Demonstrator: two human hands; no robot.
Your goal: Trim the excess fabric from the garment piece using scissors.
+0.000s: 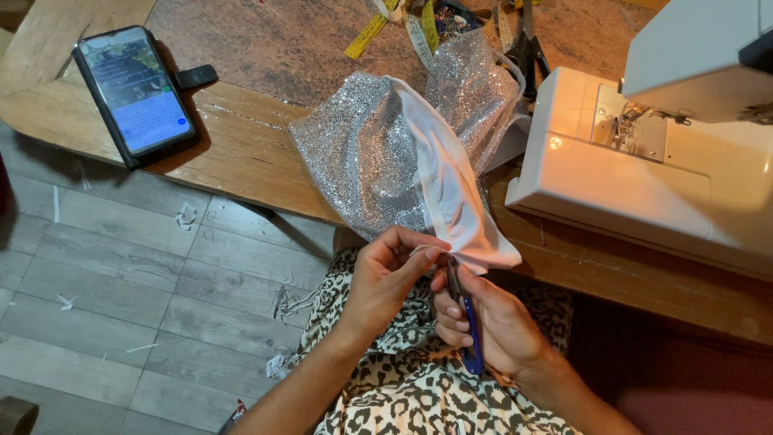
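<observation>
Left hand (385, 278) pinches the edge of white lining (451, 193) on a silver sequined garment (362, 153), touching the right hand (491, 322), which is closed round blue-handled thread snips (467, 322). Beyond the fingers, the garment drapes onto the wooden table (233, 153); farther right stands a white sewing machine (644, 169), far left a smartphone (133, 93).

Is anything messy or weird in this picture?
Yes, a bit. Small white scraps and threads lie scattered on the grey floor beside the wooden table. Also, the phone sits right at the table's edge. The silver sparkly fabric just looks crumpled from being handled.
</observation>
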